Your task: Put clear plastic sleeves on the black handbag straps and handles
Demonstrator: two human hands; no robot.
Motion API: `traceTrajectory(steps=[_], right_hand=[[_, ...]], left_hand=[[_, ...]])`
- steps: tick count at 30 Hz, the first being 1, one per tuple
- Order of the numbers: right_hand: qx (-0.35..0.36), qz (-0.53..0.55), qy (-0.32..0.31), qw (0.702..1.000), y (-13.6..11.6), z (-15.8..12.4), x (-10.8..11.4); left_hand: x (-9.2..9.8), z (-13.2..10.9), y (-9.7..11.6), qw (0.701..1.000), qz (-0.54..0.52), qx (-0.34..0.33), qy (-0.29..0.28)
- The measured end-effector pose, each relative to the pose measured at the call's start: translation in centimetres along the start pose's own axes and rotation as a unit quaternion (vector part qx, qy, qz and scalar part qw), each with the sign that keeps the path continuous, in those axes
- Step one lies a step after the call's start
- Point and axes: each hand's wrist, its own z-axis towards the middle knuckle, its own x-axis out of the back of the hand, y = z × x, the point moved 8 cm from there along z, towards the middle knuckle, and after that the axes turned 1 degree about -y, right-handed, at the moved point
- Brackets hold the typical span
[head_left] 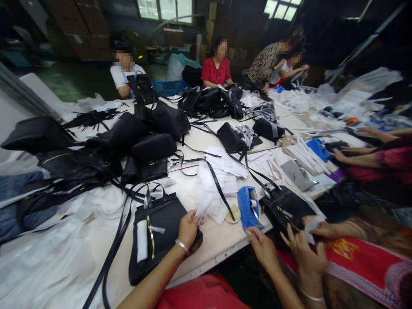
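Note:
My left hand (189, 229) is closed on a thin white paper slip (203, 209), held above the near table edge. Under that forearm lies a black handbag (175, 214) with a gold zipper (150, 236), a strip of white wrapping (141, 241) and a clear tape piece on its front. My right hand (260, 246) has its fingertips pinched at the front edge of a blue tape dispenser (246, 201); whatever is between them is too small to make out. Beside the dispenser sits a small round yellowish dish (234, 213), with a black strap (219, 184) lying across it.
At right, a co-worker's hands (304, 253) work at another black bag (289, 206). Loose white papers (219, 171) lie mid-table. Black bags (154, 146) pile up at left beside white wrapping (64, 257). Several people sit or stand around the table, with another blue dispenser (318, 149) farther right.

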Motion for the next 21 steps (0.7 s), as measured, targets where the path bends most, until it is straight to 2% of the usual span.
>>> traceTrajectory(steps=[2,4,6,8,11,16,19,21], right_hand=[[0.048,0.094,-0.092,0.990,-5.0,0.4,-3.7],[0.112,0.175,-0.160,0.965,-10.1,1.3,-6.1],[0.179,0.193,-0.187,0.947,-14.1,2.4,-7.1],[0.229,0.161,-0.196,0.940,-16.7,3.4,-7.8],[0.257,0.070,-0.206,0.942,-18.0,4.4,-9.1],[0.260,-0.106,-0.204,0.938,-18.0,5.3,-10.7],[0.251,-0.122,-0.198,0.940,-17.9,5.8,-11.0],[0.207,-0.099,-0.186,0.955,-17.0,6.4,-11.1]], left_hand=[[-0.1,0.0,-0.1,1.000,0.015,-0.011,-0.005],[-0.1,0.0,-0.1,0.999,0.025,-0.012,-0.015],[-0.1,-0.1,0.2,0.999,0.024,-0.014,-0.027],[0.0,-0.2,0.7,0.999,0.014,-0.019,-0.035],[0.3,-0.5,1.5,0.999,0.001,-0.025,-0.036],[0.4,-0.7,1.9,0.999,-0.004,-0.023,-0.040],[0.5,-0.7,2.0,0.999,-0.002,-0.035,-0.038],[0.7,-0.8,2.0,0.999,-0.007,-0.042,-0.028]])
